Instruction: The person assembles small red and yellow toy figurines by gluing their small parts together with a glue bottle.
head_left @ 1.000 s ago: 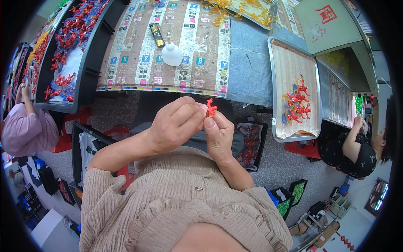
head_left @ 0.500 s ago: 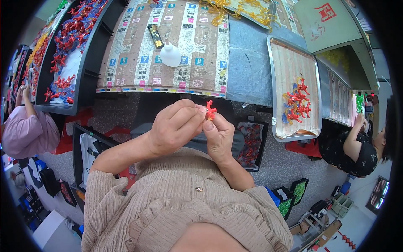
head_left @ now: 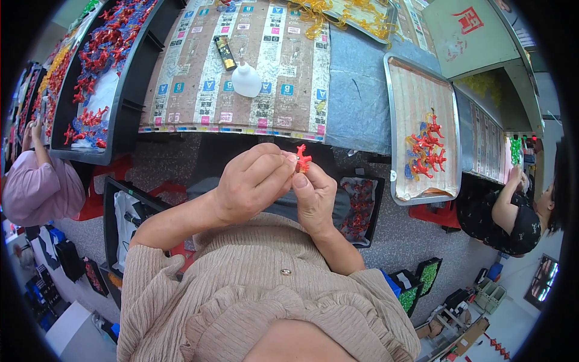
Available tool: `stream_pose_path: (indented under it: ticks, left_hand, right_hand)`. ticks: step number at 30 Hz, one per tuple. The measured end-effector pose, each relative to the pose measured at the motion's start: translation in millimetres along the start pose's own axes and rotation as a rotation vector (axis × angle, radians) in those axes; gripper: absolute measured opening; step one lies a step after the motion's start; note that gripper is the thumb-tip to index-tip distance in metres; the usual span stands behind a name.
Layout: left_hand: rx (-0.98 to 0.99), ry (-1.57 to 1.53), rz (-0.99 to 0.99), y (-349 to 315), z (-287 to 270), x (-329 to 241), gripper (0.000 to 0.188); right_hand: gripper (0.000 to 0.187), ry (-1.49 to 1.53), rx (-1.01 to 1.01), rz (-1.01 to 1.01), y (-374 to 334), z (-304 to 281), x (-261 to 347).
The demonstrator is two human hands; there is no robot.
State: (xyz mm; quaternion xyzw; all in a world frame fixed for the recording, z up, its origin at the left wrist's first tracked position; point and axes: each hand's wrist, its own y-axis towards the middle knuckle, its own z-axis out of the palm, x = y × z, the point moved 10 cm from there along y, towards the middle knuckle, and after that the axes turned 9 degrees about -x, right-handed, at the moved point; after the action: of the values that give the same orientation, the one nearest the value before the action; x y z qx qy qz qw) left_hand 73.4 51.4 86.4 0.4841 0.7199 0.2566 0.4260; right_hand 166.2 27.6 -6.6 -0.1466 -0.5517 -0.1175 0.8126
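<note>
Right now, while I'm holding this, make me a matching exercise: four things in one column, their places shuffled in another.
Things
1. Glossy red branched piece
2. Rounded white plastic bottle
3. Rectangular silver-rimmed metal tray
4. Deep black plastic crate

Places
A. Right of the flat blue sheet
B. Far left of the patterned tabletop
C. Between left hand and right hand
D. Beside the oblong black-and-gold object

Pairs: 1-C, 2-D, 3-A, 4-B

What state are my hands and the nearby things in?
Left hand: closed on the red piece
Right hand: closed on it too
Red piece: held between both hands
White bottle: on the table, unheld
Black-gold item: lying beside the bottle
Metal tray: partly filled
Black bin: open, pieces heaped inside
</note>
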Motion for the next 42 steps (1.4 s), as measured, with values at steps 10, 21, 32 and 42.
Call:
stream_pose_path:
  ticks: [10,21,32,42]
  left_hand:
    - [-0.017,-0.02,-0.021,1.3,-1.5,1.7,0.032]
    - [-0.074,-0.162,-0.342,-3.2,-9.2,28.9,0.029]
    - [-0.082,-1.166,-1.365,-63.9,35.7,68.0,0.042]
    - [-0.079,-1.382,-1.436,-71.0,49.4,59.7,0.04]
  right_hand:
    - [0.033,-0.008,-0.026,-0.004,1.9,-2.4,-2.9]
    - [0.033,-0.054,0.077,0.066,8.8,-2.6,-2.7]
    - [0.02,-0.165,-0.03,-0.028,16.0,-21.9,13.3]
    - [0.013,-0.26,-0.014,-0.199,8.5,-13.3,34.1]
